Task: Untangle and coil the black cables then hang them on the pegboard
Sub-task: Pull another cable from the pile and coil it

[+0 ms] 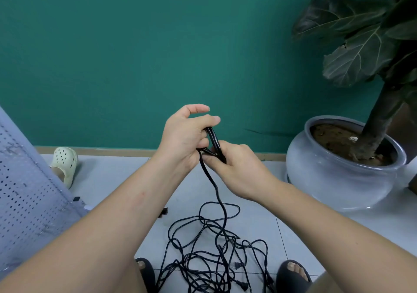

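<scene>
Forearms enter from the lower left and lower right corners of the head view and meet at centre frame. Two dark sandals (293, 272) sit at the bottom edge, one on each side of the tangle.

Surface and room:
- Floor (293, 229): pale grey tiles with thin joints.
- Wall (135, 55): flat teal, filling the upper half of the frame, with a light baseboard (101, 151) along its foot.
- Pegboard (29, 191): grey perforated panel at the left edge, leaning at a slant.
- Clog (64, 164): cream, perforated, just beside the panel's far edge.
- Pot (338, 180): round, grey, glazed, at the right, holding soil and a large-leaved plant (361, 51).

Task item:
- Black cables (212, 254) lie in a loose tangle on the floor at lower centre, between the sandals. Two-pin plugs (239, 264) show in the heap; whether it is one cord or several cannot be told.
- One strand (216, 191) rises from the heap to the hands. Its long axis runs almost vertically in the frame, leaning slightly left toward the top.
- Loop bundle (214, 139): a few short folds, standing upright, bend uppermost.

Grip state:
- Left hand (185, 137): fingers curled round the bundle, thumb and forefinger extended above it.
- Right hand (234, 168): fingers closed on the cable at the bundle's lower end, touching the left hand.
</scene>
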A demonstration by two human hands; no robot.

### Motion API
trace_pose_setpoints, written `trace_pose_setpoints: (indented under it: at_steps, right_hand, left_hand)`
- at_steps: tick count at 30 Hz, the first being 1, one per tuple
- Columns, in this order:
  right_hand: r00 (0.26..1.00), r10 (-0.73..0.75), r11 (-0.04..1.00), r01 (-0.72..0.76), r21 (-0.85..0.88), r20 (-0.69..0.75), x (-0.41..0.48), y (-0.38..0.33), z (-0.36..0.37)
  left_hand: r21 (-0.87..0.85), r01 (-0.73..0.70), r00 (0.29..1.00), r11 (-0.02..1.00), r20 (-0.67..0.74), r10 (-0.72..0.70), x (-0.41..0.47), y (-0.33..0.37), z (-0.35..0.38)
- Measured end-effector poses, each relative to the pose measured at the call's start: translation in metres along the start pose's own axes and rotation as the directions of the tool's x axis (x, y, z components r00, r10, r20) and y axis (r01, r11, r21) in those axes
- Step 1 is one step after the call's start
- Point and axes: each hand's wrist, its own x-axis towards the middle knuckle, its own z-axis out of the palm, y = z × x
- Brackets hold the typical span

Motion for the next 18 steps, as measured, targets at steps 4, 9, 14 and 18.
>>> trace_pose_setpoints:
  at_steps: [4, 9, 14, 18]
  right_hand:
    - [0.997, 0.028, 0.991, -0.036, 0.129, 0.067, 0.000, 0.001, 0.000]
    - [0.985, 0.074, 0.994, -0.085, 0.067, 0.158, 0.003, -0.003, 0.003]
    - [0.977, 0.102, 0.995, -0.101, -0.014, 0.187, 0.009, 0.002, 0.010]
    - [0.979, 0.062, 0.997, -0.070, 0.037, 0.197, 0.009, 0.000, 0.011]
  left_hand:
    - [0.042, -0.032, 0.999, 0.999, 0.001, 0.032, -0.001, 0.000, 0.000]
    - [0.058, -0.007, 1.000, 0.998, -0.008, 0.007, 0.001, 0.001, 0.001]
    - [-0.001, 0.040, 0.999, 0.999, -0.020, -0.040, 0.004, 0.002, 0.001]
    - [-0.018, 0.010, 0.999, 1.000, -0.032, -0.010, 0.007, 0.005, 0.002]
